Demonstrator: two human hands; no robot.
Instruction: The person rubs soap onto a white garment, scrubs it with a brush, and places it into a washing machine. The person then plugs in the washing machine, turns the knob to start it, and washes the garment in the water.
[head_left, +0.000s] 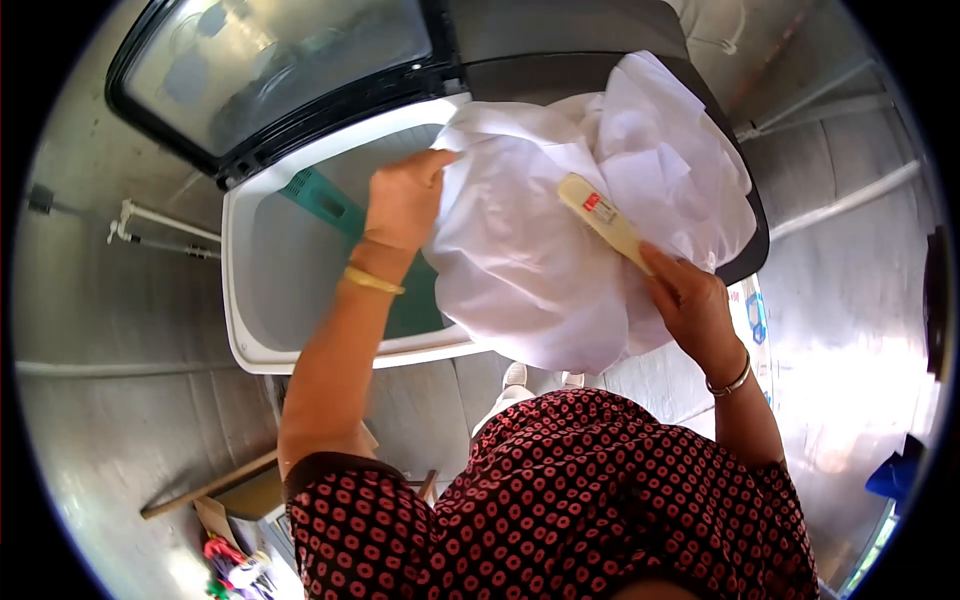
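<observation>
White cloth point(520, 240) is spread and bunched over the right part of a washing machine point(235, 300), partly covering its open tub. My left hand point(405, 200) is closed on the cloth's left edge, above the tub. In my right hand point(690, 300) is the handle of a cream scrubbing brush point(600, 215) with a red and white label on its back. The brush lies face down over the cloth, so any bristles are hidden. Inside the grey tub, a green panel point(325, 205) shows behind my left arm.
The machine's dark-framed, see-through lid point(290, 70) stands raised at the back left. Its dark top point(560, 75) extends to the right beneath the cloth. Pipes point(165, 235) run along the metal-looking wall at left. Wooden pieces point(210, 485) and colourful items point(235, 565) lie at lower left.
</observation>
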